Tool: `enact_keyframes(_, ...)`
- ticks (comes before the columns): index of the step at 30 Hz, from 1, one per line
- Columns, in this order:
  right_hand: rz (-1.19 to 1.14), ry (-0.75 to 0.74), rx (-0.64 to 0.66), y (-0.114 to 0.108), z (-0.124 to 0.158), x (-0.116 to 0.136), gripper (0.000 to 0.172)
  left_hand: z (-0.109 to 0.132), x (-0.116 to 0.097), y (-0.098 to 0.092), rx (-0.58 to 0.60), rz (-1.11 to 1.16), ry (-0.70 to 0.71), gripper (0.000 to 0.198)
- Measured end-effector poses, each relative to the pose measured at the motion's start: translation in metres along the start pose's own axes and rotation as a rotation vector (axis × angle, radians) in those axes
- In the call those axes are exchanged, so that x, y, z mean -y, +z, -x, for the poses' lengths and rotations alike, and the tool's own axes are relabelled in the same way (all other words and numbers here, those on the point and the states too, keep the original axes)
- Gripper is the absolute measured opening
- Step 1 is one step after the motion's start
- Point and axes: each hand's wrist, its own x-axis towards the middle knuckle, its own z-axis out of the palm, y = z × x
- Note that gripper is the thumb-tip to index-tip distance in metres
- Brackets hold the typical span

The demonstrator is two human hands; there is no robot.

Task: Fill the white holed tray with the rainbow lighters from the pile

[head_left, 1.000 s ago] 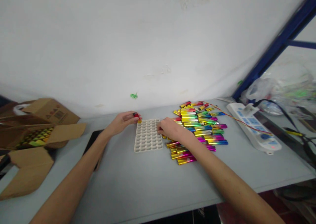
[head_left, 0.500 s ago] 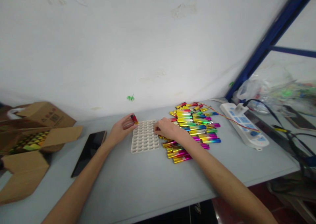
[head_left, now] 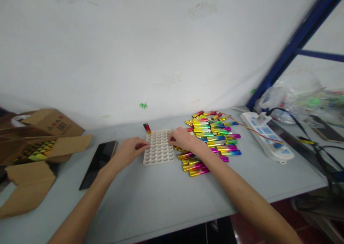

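A white tray [head_left: 159, 161] with rows of oval holes lies flat on the table. One red-and-gold shiny lighter case [head_left: 147, 128] stands upright, leaning slightly, in its far left corner hole. At the tray's left edge, the thumb and fingers of my left hand [head_left: 131, 151] are pinched together on the rim. My right hand [head_left: 181, 138] has its fingers curled closed at the opposite edge; its fingertips are partly hidden. Just beyond that hand, a pile of lighter cases [head_left: 215, 143] in metallic gold, red, green, blue and purple lies on its sides.
An open cardboard box [head_left: 64, 124] with rows of yellow-and-black pieces stands at left. Near my left forearm lies a black phone [head_left: 99, 161]. A white power strip [head_left: 266, 136] with cables and a blue metal frame [head_left: 285, 47] are at right. The wall [head_left: 161, 57] rises behind.
My left hand has let go of the red-and-gold lighter case, which now stands in the tray's corner, and has moved down along the left edge. My right hand has stayed at the right edge.
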Motion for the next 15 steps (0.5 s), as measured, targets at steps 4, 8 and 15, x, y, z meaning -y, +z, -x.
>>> enact_keyframes(4, 0.039, 0.004, 0.030, -0.004, 0.000, 0.004, 0.018, -0.008, -0.010, -0.006, 0.136, -0.031, -0.090, 0.028)
enact_keyframes(8, 0.140, -0.004, 0.048, -0.009, -0.001, 0.012, 0.020, -0.018, -0.015, -0.009, 0.144, -0.076, -0.018, 0.016)
enact_keyframes(15, 0.208, -0.034, 0.067, -0.010, -0.006, 0.013, 0.019, -0.024, 0.000, -0.004, 0.080, -0.019, 0.135, 0.015)
